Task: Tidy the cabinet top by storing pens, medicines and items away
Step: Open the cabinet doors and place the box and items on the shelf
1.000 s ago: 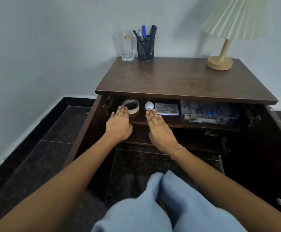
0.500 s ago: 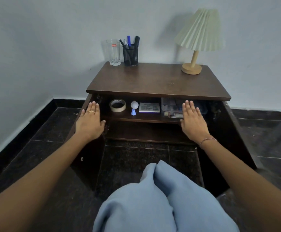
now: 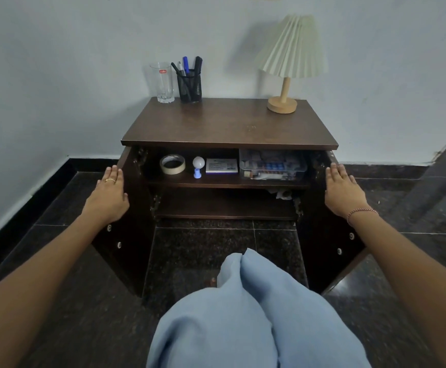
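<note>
The person's hands are spread wide, one on each open door of the cabinet. The left hand (image 3: 110, 192), in the left middle of the frame, lies flat with straight fingers along the upper part of the left door (image 3: 129, 261). The right hand (image 3: 342, 192), in the right middle, rests the same way on the right door (image 3: 323, 248). Neither hand grips anything. Placed like this, the palms look ready to swing both doors shut.

Inside, at the centre of the frame, the shelf (image 3: 227, 184) carries a tape roll (image 3: 172, 164), a small white bulb (image 3: 198, 163), a flat box (image 3: 221, 166) and a clear medicine box (image 3: 272, 164) in a row, so the storing seems done. On the cabinet top (image 3: 230, 123), pushed to the back edge, stand a glass (image 3: 162, 82), a pen holder (image 3: 189, 87) with the pens upright in it, and a lamp (image 3: 285, 65).
</note>
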The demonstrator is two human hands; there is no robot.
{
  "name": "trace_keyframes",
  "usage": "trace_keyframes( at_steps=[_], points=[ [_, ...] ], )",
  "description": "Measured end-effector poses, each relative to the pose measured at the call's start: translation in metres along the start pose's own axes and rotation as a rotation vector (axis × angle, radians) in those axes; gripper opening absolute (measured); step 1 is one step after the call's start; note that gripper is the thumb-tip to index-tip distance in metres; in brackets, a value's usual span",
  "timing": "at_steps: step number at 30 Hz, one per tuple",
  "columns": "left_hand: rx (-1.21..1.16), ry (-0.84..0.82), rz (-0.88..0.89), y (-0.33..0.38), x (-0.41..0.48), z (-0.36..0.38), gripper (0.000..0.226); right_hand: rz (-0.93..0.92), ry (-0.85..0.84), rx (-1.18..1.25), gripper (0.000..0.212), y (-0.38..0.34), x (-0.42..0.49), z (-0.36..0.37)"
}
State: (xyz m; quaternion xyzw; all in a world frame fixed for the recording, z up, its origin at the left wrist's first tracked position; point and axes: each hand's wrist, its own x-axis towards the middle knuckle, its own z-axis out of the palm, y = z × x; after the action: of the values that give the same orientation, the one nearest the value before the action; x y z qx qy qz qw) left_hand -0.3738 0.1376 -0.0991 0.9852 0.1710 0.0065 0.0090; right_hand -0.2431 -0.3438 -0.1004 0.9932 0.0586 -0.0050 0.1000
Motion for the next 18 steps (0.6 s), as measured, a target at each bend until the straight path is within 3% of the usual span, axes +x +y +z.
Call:
trace_keyframes(
  at_steps=[9,18],
  points=[
    [-0.101,0.057,-0.069,0.016,0.000,0.005,0.077,-0.038,0.120,0.004,0.065,-0.001,-0.001,0.006],
    [-0.104,0.111,-0.141,0.053,-0.004,0.002,0.076,0.076,0.140,0.116,0.067,-0.034,-0.001,-0.003]
  ],
)
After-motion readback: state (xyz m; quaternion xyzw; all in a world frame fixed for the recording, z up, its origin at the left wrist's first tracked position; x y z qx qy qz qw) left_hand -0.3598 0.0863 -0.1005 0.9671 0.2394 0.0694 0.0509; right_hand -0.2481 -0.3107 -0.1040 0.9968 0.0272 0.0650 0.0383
